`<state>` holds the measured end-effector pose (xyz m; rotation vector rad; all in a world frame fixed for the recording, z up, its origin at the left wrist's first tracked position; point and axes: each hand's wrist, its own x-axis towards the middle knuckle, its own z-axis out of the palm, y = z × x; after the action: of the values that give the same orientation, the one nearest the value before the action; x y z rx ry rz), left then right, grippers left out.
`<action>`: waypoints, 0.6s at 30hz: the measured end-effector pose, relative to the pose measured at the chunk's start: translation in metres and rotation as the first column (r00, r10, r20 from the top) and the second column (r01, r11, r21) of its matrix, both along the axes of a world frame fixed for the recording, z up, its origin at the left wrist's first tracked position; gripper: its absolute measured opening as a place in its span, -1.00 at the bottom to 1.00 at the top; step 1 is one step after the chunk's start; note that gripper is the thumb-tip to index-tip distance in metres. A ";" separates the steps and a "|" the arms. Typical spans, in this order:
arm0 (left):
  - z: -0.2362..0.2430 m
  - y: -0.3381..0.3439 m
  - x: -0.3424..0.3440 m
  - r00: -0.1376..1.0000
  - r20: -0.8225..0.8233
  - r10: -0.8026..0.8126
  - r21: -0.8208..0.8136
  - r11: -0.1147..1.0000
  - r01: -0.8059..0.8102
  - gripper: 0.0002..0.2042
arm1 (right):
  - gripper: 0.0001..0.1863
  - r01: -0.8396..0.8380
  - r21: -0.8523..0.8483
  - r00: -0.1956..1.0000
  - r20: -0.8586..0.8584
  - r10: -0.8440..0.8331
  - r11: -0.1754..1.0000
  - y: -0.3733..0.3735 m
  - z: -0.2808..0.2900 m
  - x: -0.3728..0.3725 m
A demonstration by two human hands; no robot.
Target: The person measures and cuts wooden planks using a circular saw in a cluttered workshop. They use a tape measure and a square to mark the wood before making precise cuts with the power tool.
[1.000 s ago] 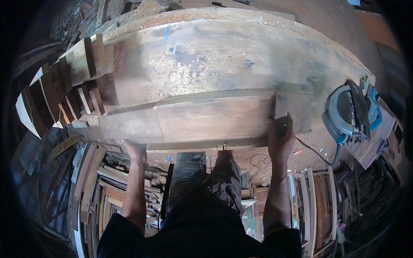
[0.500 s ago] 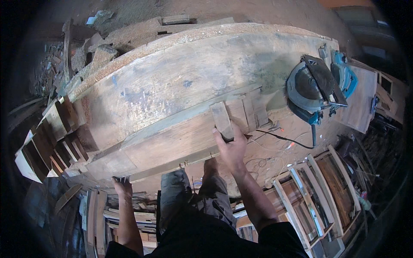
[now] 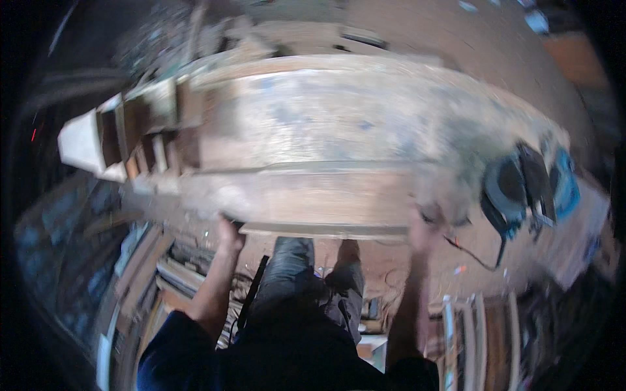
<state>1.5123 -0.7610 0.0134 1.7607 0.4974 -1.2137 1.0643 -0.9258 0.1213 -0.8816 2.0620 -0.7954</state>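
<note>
A long, flat wooden board (image 3: 332, 199) lies lengthwise in front of me along the near side of a large worktop. My left hand (image 3: 231, 234) is at the board's near left corner, its fingers closed round the edge and partly out of sight. Toward the board's right end is my right hand (image 3: 425, 228), reaching to a dark spot there. Motion smears its fingers, and whether it holds anything does not show. Beyond it, at the right end of the worktop, rests a blue circular saw (image 3: 515, 186) with a dark cord.
The worn, paint-stained worktop (image 3: 326, 117) fills the middle. Upright wooden pieces (image 3: 120, 133) stand at its left end. Stacked timber (image 3: 140, 277) lies near left, and slatted wooden frames (image 3: 486, 335) lean near right. Scraps and dust cover the floor behind.
The view has turned and shifted. My right hand has gone from a small wooden block on the board to near the board's right end; the block no longer shows. My left hand stays at the near edge.
</note>
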 end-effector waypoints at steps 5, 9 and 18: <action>0.016 -0.006 -0.039 0.982 0.069 -0.178 -0.051 0.982 0.181 -0.26 | -0.72 -0.064 -0.057 0.998 -0.027 0.063 0.996 0.009 -0.020 -0.053; 0.050 -0.009 -0.057 0.970 -0.069 -0.232 -0.103 0.969 0.224 -0.27 | -0.64 -0.145 -0.183 0.985 -0.124 0.123 0.972 0.002 -0.032 -0.048; 0.061 -0.031 -0.063 0.950 0.118 -0.289 -0.136 0.943 0.304 -0.23 | -0.53 -0.186 -0.135 0.981 -0.080 0.176 0.973 0.024 -0.041 -0.033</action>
<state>1.4493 -0.7924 0.0743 1.7948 0.0782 -1.3269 1.0316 -0.9013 0.0798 -1.1724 1.9672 -0.8299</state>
